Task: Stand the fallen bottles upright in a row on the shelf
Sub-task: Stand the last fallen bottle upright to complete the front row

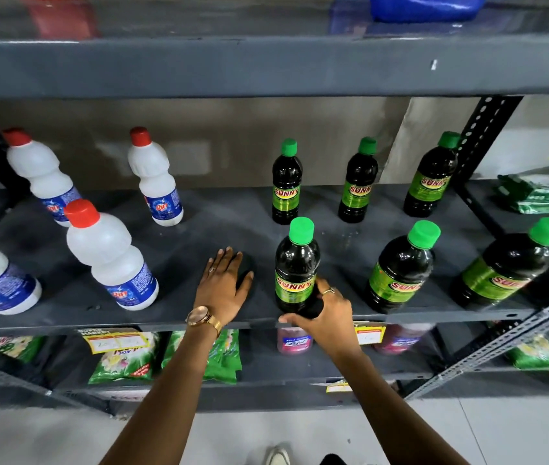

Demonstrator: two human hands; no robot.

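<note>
On the dark grey shelf (199, 236) several dark bottles with green caps and green SUNNY labels stand upright in two rows. My right hand (320, 313) grips the base of the front left dark bottle (296, 263), which stands near the shelf's front edge. Two more stand to its right, one (400, 266) near and one (504, 266) farther. The back row holds three dark bottles (287, 182), (357, 181), (431, 176). My left hand (224, 283) lies flat on the shelf, palm down, holding nothing. Several white bottles with red caps (108, 260) stand upright at the left.
An upper shelf board (266, 65) overhangs the bottles, with a blue container (424, 6) on top. Slotted metal uprights (481, 135) stand at the right. Green packets (535, 193) lie on the neighbouring shelf. Below are green sachets (125, 357) and pink bottles (295, 340).
</note>
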